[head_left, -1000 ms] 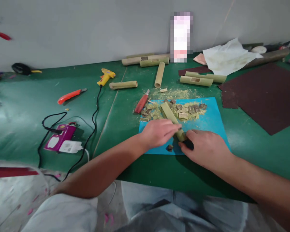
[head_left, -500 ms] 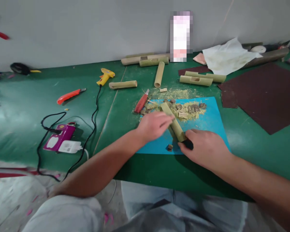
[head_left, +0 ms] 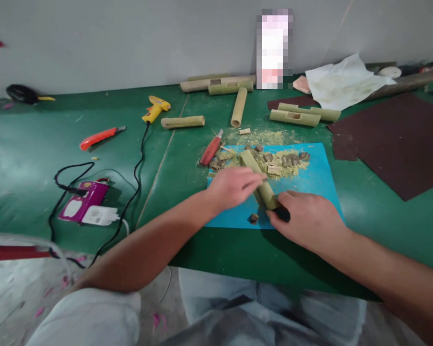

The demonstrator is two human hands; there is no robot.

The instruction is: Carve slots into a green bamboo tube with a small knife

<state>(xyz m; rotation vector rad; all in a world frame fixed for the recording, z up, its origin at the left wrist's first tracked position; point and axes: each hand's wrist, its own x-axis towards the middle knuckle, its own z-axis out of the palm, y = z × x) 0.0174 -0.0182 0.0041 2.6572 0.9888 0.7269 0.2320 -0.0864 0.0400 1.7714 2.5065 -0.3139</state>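
A green bamboo tube [head_left: 252, 162] lies slanted over a blue sheet [head_left: 321, 182]. My right hand [head_left: 308, 218] is wrapped round its lower end, where a black piece [head_left: 282, 213] shows. Across the middle of the tube rests my left hand [head_left: 234, 188], its fingers pressed together; whether they pinch something small is hidden. Behind the tube are shavings and small blocks [head_left: 274, 170]. One dark block [head_left: 254, 219] sits near the sheet's front edge. A red-handled knife [head_left: 211, 149] lies left of the shavings.
Bamboo tubes [head_left: 239, 106] lie at the back. On the left are a yellow glue gun [head_left: 156, 109] with a black cord, an orange cutter [head_left: 101, 138] and a purple power box [head_left: 84, 202]. Dark sheets [head_left: 400, 144] and white cloth [head_left: 346, 81] lie right.
The camera view has shifted slightly. My left hand has moved a little to the right along the tube; my right hand keeps its hold at the lower end.
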